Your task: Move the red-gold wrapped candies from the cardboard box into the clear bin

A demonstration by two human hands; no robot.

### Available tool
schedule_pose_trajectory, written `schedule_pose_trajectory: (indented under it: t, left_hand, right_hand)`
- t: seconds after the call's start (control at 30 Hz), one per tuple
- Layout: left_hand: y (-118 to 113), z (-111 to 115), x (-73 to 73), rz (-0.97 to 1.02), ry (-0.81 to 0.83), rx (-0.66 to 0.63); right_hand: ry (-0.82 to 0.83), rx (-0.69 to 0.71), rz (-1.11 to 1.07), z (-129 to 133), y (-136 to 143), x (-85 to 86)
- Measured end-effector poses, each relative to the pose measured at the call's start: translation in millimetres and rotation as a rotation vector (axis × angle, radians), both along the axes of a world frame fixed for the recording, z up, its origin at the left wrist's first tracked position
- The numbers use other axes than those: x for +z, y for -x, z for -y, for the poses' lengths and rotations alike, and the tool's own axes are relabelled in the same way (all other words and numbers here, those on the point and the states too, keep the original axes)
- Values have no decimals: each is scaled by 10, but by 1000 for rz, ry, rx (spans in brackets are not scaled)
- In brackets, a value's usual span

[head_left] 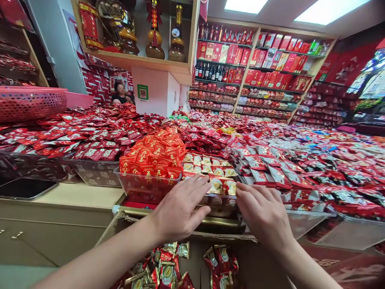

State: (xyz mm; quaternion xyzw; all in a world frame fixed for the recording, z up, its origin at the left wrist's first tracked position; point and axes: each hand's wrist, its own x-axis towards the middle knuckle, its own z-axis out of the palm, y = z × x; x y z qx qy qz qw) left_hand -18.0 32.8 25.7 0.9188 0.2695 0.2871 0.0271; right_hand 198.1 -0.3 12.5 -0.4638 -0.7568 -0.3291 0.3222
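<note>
My left hand (184, 204) lies over the front left of a see-through bin (221, 206) of wrapped candies. Its fingers are stretched out and its thumb stands apart. At the bin's right front corner is my right hand (263, 212), fingers extended, the tips touching the end of the front row. Between the hands, gold-and-red wrapped candies (217, 185) stand in neat rows. Below my wrists, an open cardboard box (249, 261) holds loose durian candies (167, 273) in matching red-and-gold wrappers. Neither hand visibly grips a candy.
Left of the rows stands a bin heaped with orange-red packets (155, 154). White-and-red packets (267, 164) fill the bins at right. A dark tablet-like slab (27, 189) lies on the counter (81, 196). Behind, a person (120, 92) sits near a white pillar (152, 92).
</note>
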Motion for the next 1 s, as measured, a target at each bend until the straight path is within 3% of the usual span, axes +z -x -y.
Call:
schedule_pose_trajectory:
  t: [0.17, 0.3, 0.47, 0.73, 0.83, 1.0]
  left_hand:
    - [-336, -253, -11, -267, -85, 95]
    - [-353, -287, -67, -342, -91, 118]
    - [-298, -304, -74, -377, -108, 132]
    - [-272, -271, -105, -373, -210, 182]
    - [-226, -240, -131, -329, -244, 291]
    - [-163, -265, -154, -337, -214, 367]
  right_hand:
    - [176, -186, 144, -81, 10, -18]
    - [310, -294, 181, -58, 35, -8]
    - [390, -238, 142, -89, 17, -56]
    - [324, -186, 66, -56, 74, -58]
    - [273, -91, 38, 59, 123, -81]
    - [333, 316, 122, 307, 354, -295]
